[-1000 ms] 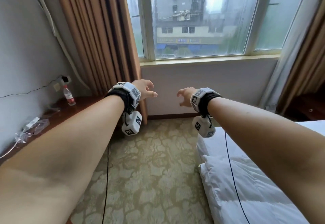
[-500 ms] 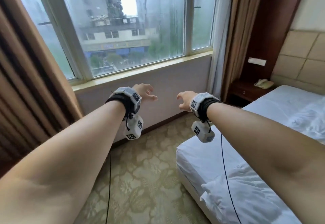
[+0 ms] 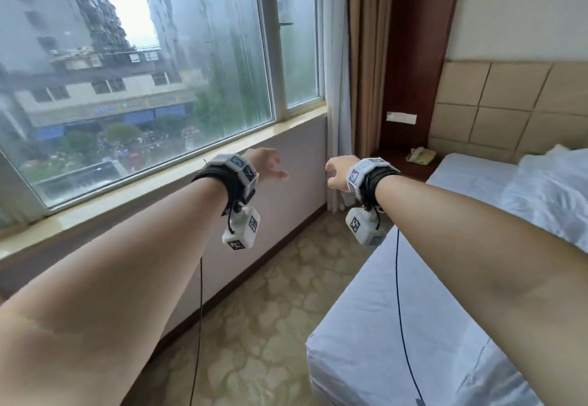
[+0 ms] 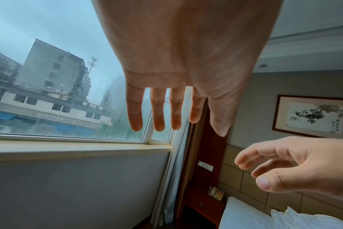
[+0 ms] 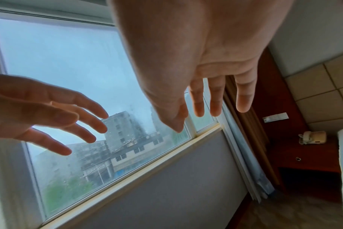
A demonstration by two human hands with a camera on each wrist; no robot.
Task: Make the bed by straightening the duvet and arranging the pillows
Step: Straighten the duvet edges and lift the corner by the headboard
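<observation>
The bed point(image 3: 397, 326) with its white sheet fills the lower right of the head view. A crumpled white duvet point(image 3: 550, 195) lies bunched toward the tan headboard point(image 3: 509, 106); its edge shows in the left wrist view point(image 4: 296, 220). Both arms reach forward at chest height above the carpet, beside the bed. My left hand point(image 3: 270, 163) is empty, fingers spread and straight point(image 4: 157, 108). My right hand point(image 3: 337, 170) is empty too, fingers loose and slightly bent point(image 5: 209, 99). Neither hand touches the bedding.
A large window point(image 3: 143, 87) and its sill point(image 3: 159, 189) run along the left. A brown curtain point(image 3: 366, 55) hangs in the corner. A dark wooden nightstand with a beige telephone point(image 3: 421, 155) stands beside the headboard. Patterned carpet point(image 3: 270, 326) lies between the wall and the bed.
The view has swung to the right, from the desk and left curtain to the bed's head end, nightstand and headboard. Both hands stay raised, empty and side by side.
</observation>
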